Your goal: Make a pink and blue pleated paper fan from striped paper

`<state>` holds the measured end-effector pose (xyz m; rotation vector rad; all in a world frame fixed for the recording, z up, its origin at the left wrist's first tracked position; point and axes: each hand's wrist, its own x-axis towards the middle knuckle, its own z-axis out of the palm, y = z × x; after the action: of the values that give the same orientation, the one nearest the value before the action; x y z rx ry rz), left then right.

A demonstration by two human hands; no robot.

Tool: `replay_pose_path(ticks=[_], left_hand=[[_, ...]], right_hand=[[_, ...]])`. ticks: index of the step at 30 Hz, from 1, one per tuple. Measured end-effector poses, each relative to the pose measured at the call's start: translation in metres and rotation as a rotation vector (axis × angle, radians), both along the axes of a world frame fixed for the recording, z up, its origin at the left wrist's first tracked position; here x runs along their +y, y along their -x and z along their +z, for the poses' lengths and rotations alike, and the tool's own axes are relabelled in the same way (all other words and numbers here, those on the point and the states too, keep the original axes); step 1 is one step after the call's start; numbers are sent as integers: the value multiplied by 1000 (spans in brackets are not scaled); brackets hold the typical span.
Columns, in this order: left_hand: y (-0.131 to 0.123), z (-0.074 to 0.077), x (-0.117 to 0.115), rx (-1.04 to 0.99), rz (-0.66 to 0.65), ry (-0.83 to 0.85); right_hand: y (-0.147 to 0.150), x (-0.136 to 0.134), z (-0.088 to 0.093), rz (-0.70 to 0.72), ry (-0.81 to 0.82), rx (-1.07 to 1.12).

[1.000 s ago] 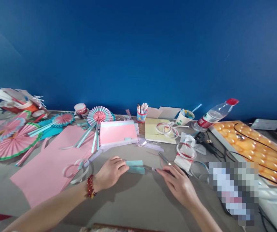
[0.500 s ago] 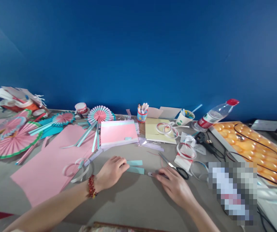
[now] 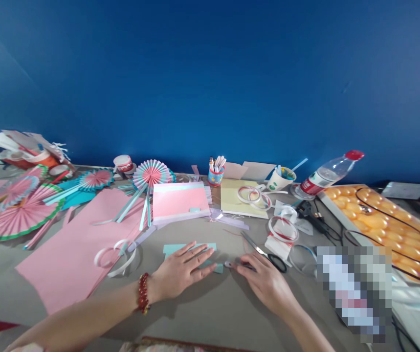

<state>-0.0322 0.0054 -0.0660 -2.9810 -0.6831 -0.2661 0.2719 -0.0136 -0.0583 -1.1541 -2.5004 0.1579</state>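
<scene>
My left hand [image 3: 182,269], with a red bead bracelet on the wrist, lies flat with fingers stretched out on a light blue paper piece [image 3: 171,249] on the grey table [image 3: 210,313]. My right hand [image 3: 264,281] rests on the table just to its right, fingertips pinched on a small whitish object [image 3: 228,264] at the paper's right corner. Scissors [image 3: 264,253] with black handles lie just beyond my right hand.
A large pink sheet [image 3: 74,244] lies to the left, pink and teal paper fans [image 3: 19,210] beyond it. A pink card [image 3: 178,201], yellow pad [image 3: 237,198], tape rolls [image 3: 283,229], pen cup [image 3: 215,173], paper cup [image 3: 279,178], bottle [image 3: 327,173] and orange tray [image 3: 389,220] crowd the back and right.
My left hand went from curled at the paper's left end to flat on top of it; the paper now shows to the hand's left. My right hand drew slightly nearer.
</scene>
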Motion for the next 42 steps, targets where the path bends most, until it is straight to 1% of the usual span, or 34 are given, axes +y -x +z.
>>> replay_pose_path(ticks=[6, 10, 16, 20, 26, 29, 32, 35, 39, 42], left_hand=[[-4, -7, -1, -149, 22, 35], [-7, -5, -4, -195, 43, 29], [-10, -2, -5, -253, 46, -51], [-10, -4, -6, -240, 65, -56], [-6, -8, -4, -215, 140, 38], [-5, -10, -1, -197, 186, 69], [-4, -11, 0, -153, 200, 104], [-4, -10, 0, -132, 171, 157], [-5, -5, 3, -86, 44, 216], [-5, -3, 5, -55, -12, 236]], right_hand=[[-2, 0, -3, -1, -1, 7], [-2, -1, -4, -8, 15, 17], [-1, -3, -3, -15, -4, 34], [-3, -7, -3, -38, -9, 33], [-2, -10, -6, -50, 1, 5], [1, -9, -4, -52, -19, -7], [4, -9, 0, -44, -25, -12], [5, -9, 3, -49, -11, -6], [4, -9, 2, -37, 17, 3], [2, -10, 1, -22, 46, 0]])
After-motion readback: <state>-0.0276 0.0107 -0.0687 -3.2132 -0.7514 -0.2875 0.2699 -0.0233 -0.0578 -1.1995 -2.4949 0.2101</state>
